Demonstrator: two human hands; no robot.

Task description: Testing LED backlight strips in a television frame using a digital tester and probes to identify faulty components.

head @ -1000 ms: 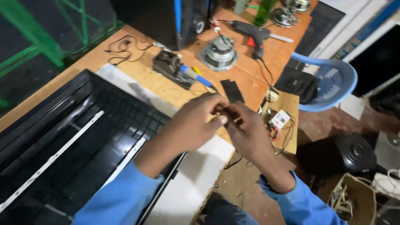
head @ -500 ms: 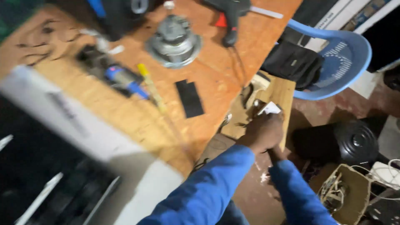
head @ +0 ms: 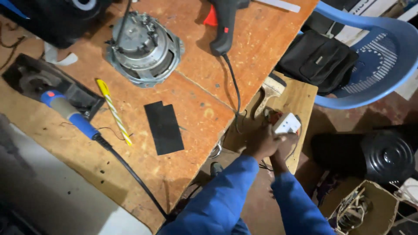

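Note:
Both my hands are down at a small wooden stool [head: 300,98] beside the workbench [head: 196,100]. My left hand [head: 260,142] grips the lower left edge of a white socket box [head: 287,123] with red and black wires around it. Just below the box, my right hand [head: 284,152] is curled among the wires, partly hidden by the left hand; what it holds is not visible. Both sleeves are blue.
On the bench lie a metal speaker frame [head: 143,48], a black glue gun [head: 224,26] with its cord, a yellow striped pen [head: 114,111], a black flat piece [head: 164,127] and a blue-handled soldering iron [head: 69,115]. A black bag [head: 318,58] sits on a blue chair [head: 383,56]. A box of wires [head: 365,209] stands lower right.
My hands left the bench edge and went down right to the stool and the white socket box. My view swung right and closer, and the dark panel left the frame.

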